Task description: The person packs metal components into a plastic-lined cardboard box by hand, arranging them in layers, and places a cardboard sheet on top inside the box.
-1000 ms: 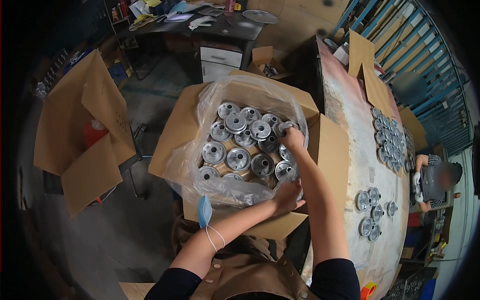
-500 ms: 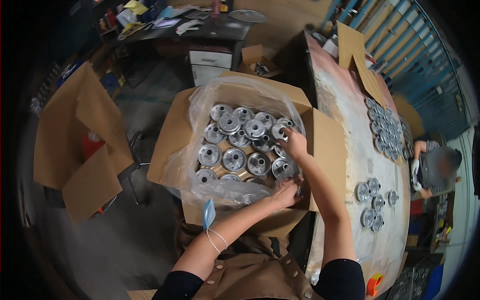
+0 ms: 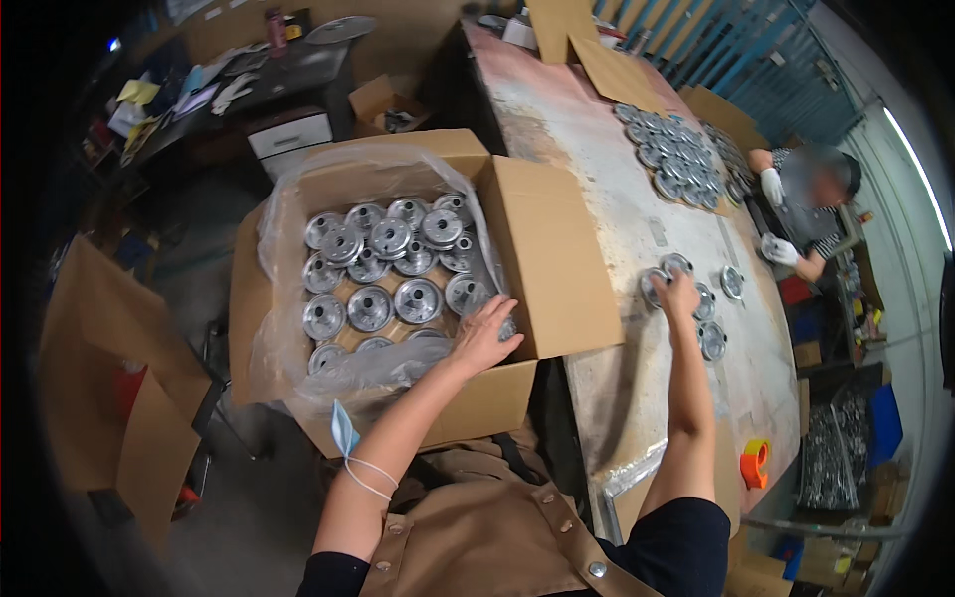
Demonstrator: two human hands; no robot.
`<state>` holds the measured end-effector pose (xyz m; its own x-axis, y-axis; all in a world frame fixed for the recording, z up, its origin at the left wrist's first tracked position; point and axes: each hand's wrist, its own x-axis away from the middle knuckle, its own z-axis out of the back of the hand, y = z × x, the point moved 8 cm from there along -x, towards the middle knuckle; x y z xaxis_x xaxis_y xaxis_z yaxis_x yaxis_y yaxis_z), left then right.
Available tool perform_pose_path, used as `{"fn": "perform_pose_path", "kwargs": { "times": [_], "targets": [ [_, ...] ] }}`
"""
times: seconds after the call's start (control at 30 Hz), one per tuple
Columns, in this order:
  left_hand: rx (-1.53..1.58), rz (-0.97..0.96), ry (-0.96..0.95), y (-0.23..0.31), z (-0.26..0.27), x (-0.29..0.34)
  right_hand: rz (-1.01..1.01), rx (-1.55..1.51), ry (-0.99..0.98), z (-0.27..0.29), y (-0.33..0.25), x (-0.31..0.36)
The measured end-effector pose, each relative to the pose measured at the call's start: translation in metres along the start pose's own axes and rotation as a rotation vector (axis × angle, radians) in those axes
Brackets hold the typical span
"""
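Observation:
Silvery metal wheels with round centre holes (image 3: 369,308) fill a cardboard box (image 3: 557,259) lined with clear plastic (image 3: 284,214). Three wheels, including one on the right (image 3: 441,228), sit on top of the others at the far side. My left hand (image 3: 487,335) lies with fingers spread over the liner at the box's near right corner. On the table, my right hand (image 3: 679,295) reaches down into a small group of the same wheels, its fingers curled against a metal wheel (image 3: 654,288). Part of that group is hidden beneath the hand.
The worktable (image 3: 607,383) runs along my right, with an orange tape roll (image 3: 755,464) at its near end. Farther along stand rows of wheels (image 3: 671,159). A co-worker with white gloves (image 3: 779,249) is across the table. An open carton (image 3: 109,368) stands left.
My right hand has let go of a wheel on the upper layer in the box and moved right to the table's wheels. My left hand stays by the box corner. The view has swung right.

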<state>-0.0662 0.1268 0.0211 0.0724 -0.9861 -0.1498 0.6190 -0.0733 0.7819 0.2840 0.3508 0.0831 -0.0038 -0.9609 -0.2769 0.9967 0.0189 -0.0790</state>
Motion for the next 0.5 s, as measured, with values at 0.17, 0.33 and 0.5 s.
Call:
{"fn": "perform_pose_path", "kwargs": {
  "times": [0.17,0.33,0.5],
  "targets": [
    [-0.004,-0.035,0.041,-0.002,0.0,0.005,-0.063,0.029,0.108,-0.005,0.014,0.013],
    [0.064,-0.005,0.087,0.004,0.01,0.006,-0.135,-0.018,0.085,-0.015,0.029,0.011],
    [0.028,0.147,0.142,-0.005,0.021,0.01,0.081,-0.489,0.373,0.025,-0.014,0.027]
  ]
}}
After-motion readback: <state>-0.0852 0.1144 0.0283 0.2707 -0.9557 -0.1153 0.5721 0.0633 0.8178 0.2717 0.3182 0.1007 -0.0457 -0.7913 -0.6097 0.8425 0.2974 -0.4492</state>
